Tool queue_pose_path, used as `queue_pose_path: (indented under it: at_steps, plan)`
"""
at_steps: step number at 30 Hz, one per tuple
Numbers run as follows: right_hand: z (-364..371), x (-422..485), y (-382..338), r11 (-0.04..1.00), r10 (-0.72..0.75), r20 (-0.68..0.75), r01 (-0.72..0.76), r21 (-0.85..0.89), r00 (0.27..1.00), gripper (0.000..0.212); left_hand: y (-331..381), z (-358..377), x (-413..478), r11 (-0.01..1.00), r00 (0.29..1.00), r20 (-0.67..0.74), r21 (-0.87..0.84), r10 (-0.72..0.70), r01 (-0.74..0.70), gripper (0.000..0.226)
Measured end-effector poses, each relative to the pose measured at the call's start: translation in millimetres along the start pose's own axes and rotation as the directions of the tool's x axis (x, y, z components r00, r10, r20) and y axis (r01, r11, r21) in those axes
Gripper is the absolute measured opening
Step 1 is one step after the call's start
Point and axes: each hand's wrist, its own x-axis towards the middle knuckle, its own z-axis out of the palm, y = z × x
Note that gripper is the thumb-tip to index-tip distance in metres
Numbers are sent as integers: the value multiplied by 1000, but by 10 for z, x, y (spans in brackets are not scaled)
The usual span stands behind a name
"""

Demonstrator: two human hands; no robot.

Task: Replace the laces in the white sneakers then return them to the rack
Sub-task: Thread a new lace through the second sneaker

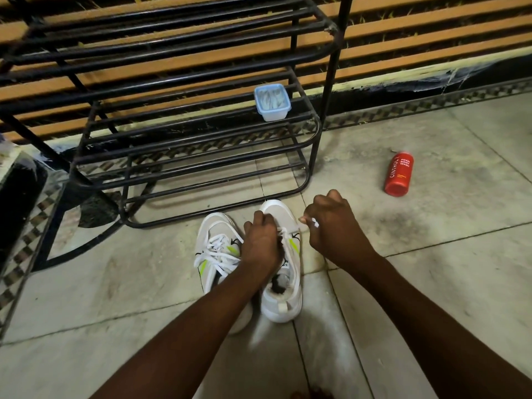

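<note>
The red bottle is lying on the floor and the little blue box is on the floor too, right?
Not quite. The red bottle does lie on the floor, but the little blue box sits on a shelf of the black rack, as the head view shows.

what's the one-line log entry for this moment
step: lacing sneaker | left hand: grips lace | right hand: pinches lace end | other sneaker: on floor
</note>
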Motion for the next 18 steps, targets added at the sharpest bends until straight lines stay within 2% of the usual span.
queue_pose_path:
  at_steps: [4,7,9,12,15,18]
  plan:
    - [-13,-78,-56,998,-45,8,46,-50,999,10,13,-23,-2,1000,1000,13,5,0,0,55]
    - [-40,-44,-19,997,37,26,-35,-67,999,12,-5,-25,7,999,1000,3,-30,10,-9,54]
    - [-84,-22,15,995,91,18,-90,-49,996,15,-34,-19,21,994,1000,-22,-113,2,-5,52]
    - [-148,-8,10,993,121,11,-121,3,993,13,-120,-22,59,952,997,-43,-302,-68,51,50]
    - [-161,16,2,987,127,-9,-125,104,992,10,-187,-43,105,911,986,-33,-388,-161,135,44]
    - [-140,59,3,960,126,-62,-106,259,990,9,-137,-127,94,872,978,-150,-487,-145,55,37]
